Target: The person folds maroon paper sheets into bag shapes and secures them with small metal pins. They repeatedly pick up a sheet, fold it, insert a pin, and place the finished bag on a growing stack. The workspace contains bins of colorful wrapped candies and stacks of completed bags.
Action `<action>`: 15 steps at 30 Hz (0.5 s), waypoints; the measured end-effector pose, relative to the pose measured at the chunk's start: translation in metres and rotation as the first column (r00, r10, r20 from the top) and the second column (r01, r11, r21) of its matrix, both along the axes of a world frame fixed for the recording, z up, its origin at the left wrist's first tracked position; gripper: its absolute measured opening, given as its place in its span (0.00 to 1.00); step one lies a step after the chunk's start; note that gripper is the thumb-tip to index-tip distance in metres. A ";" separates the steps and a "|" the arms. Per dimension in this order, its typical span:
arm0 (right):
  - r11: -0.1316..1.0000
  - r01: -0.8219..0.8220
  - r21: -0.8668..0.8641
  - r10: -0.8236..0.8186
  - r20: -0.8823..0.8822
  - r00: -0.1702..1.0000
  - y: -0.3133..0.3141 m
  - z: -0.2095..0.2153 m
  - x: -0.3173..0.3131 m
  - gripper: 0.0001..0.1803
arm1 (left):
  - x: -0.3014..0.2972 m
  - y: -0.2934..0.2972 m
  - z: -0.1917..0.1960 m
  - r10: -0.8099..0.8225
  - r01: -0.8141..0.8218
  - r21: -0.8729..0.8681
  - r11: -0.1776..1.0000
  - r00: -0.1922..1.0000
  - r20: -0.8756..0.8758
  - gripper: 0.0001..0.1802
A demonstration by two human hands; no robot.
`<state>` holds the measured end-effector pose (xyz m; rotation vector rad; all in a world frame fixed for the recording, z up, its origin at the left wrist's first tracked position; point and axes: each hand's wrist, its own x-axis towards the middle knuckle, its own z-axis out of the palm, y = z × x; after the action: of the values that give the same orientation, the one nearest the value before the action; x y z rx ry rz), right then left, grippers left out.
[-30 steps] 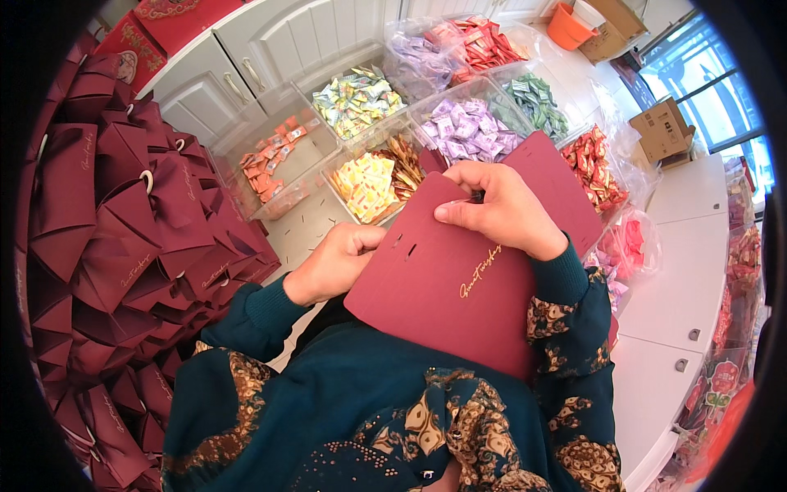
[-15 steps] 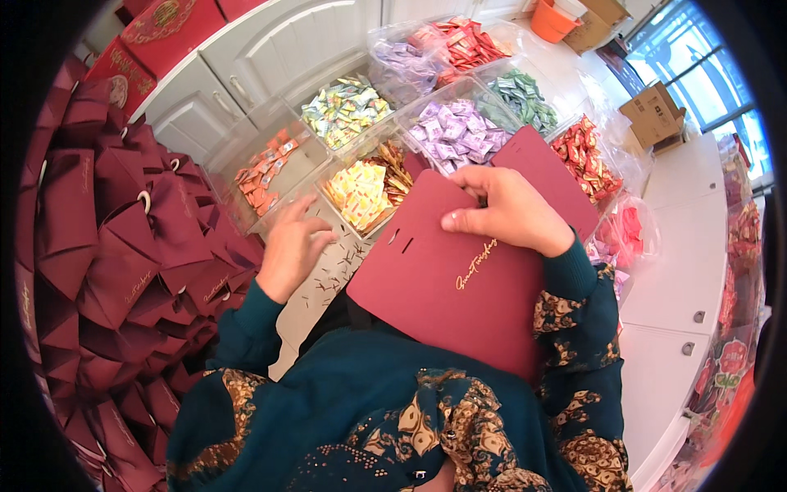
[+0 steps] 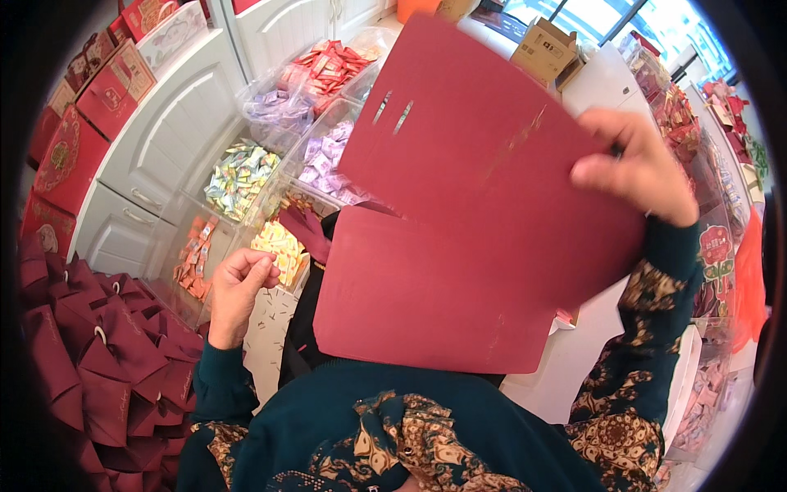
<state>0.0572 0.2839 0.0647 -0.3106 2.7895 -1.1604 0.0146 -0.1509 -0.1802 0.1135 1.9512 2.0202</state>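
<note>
My right hand (image 3: 639, 168) grips a flat burgundy card box blank (image 3: 484, 123) by its right side, thumb on the face. The card stands raised before my chest, with two narrow slits near its upper left. Below it a second burgundy panel (image 3: 426, 303) spreads over my lap; whether it is the same piece I cannot tell. To the left, my left hand (image 3: 238, 295) is apart from the card, with thumb and fingertips pressed together; anything between them is too small to make out. Just beyond those fingertips lie yellow-and-white wrapped sweets (image 3: 281, 246).
Clear bins hold orange packets (image 3: 195, 258), green-and-yellow packets (image 3: 242, 180), purple packets (image 3: 328, 156) and red packets (image 3: 328, 67). Folded burgundy boxes (image 3: 115, 353) are heaped at my left. White cupboards (image 3: 147, 148) stand behind, and a cardboard box (image 3: 543, 51) sits far right.
My right hand has lifted the card up and to the right, and its printed face has turned out of sight. The left hand's fingers have closed together. The whole view has shifted.
</note>
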 end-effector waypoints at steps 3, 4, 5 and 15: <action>0.969 0.127 0.210 -0.076 -0.235 0.969 0.019 0.013 -0.030 0.13 | -0.003 0.012 0.004 0.077 -0.080 0.047 0.996 0.995 0.063 0.08; 0.956 0.185 0.226 -0.104 -0.329 0.938 0.029 -0.003 -0.040 0.13 | -0.007 0.019 0.004 0.083 -0.089 0.073 0.993 0.993 0.085 0.07; 0.928 0.192 0.320 -0.031 -0.446 0.894 0.039 -0.029 -0.054 0.14 | -0.008 0.023 0.005 0.078 -0.089 0.104 0.991 0.991 0.111 0.07; 0.662 0.149 0.735 0.240 -0.396 0.886 0.060 -0.281 -0.144 0.14 | -0.009 0.032 0.004 0.073 -0.103 0.151 0.983 0.979 0.190 0.07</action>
<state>-0.0870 0.3439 -0.2165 -0.6218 3.3162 0.2256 0.0059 -0.1185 -0.1766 -0.1210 1.7086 2.1585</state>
